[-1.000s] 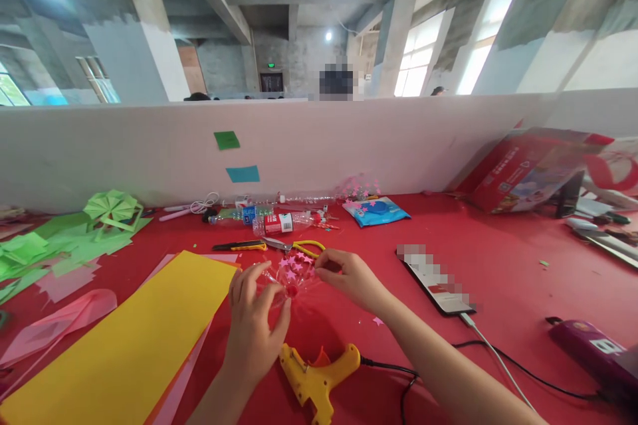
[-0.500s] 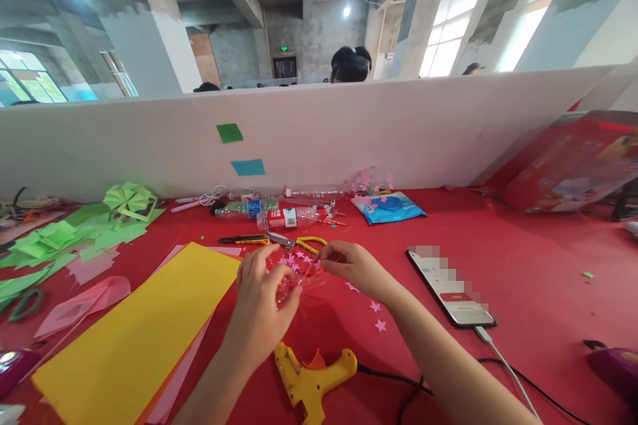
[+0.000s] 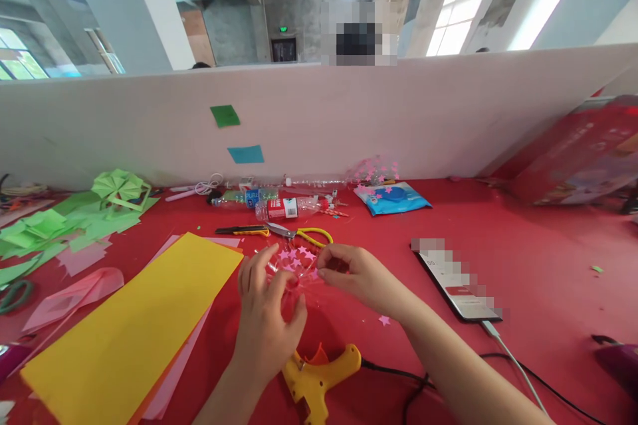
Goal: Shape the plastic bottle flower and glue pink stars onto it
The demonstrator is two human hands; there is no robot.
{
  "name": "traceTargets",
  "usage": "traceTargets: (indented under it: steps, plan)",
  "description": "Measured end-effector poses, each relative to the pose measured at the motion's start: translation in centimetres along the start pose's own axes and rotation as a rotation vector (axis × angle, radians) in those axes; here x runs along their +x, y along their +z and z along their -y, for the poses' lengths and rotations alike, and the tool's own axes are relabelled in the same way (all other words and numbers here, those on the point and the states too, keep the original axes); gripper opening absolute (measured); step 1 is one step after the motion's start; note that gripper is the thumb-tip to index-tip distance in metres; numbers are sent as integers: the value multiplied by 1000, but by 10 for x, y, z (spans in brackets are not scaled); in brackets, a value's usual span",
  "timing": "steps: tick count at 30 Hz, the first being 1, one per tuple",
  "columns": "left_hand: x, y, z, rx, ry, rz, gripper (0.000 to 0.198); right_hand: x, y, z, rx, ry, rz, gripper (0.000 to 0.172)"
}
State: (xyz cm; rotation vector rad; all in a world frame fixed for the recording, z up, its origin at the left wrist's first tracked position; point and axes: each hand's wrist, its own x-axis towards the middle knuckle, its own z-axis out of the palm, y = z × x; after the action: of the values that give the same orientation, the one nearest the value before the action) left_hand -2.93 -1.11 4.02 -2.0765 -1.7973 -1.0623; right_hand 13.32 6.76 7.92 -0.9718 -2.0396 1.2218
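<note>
Pink paper stars (image 3: pixel 294 257) lie on a clear plastic piece (image 3: pixel 305 287), perhaps a cut bottle, partly hidden behind my fingers. My left hand (image 3: pixel 269 315) is at its left side, thumb and fingers spread and curved around it; contact is unclear. At the right side, my right hand (image 3: pixel 356 275) has thumb and forefinger pinched together by the plastic's edge. What sits between those fingertips is too small to make out. One loose pink star (image 3: pixel 383 320) rests below my right wrist. A yellow glue gun (image 3: pixel 326 375) lies just in front of my left hand.
Behind the hands are scissors (image 3: pixel 314 236) and a cutter knife (image 3: pixel 242 230). Plastic bottles (image 3: pixel 282 208) and a blue packet (image 3: pixel 396 199) line the white partition (image 3: pixel 349 113). Yellow paper (image 3: pixel 134 325) is left, a charging phone (image 3: pixel 461 285) right. The glue gun's cord (image 3: pixel 391 369) runs rightward.
The view has tipped slightly downward. My right hand has lowered a little, and two loose stars seen beside it earlier no longer show. My left hand stays spread at the plastic.
</note>
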Motion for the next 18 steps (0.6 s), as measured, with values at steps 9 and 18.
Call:
traceTargets:
  steps: [9,18]
  plan:
    - [0,-6,7,-60,-81,0,13,-1,5,1,16,55,-28,6]
    - [0,2,8,-7,-83,-28,4,-1,28,-5,95,63,-41,7]
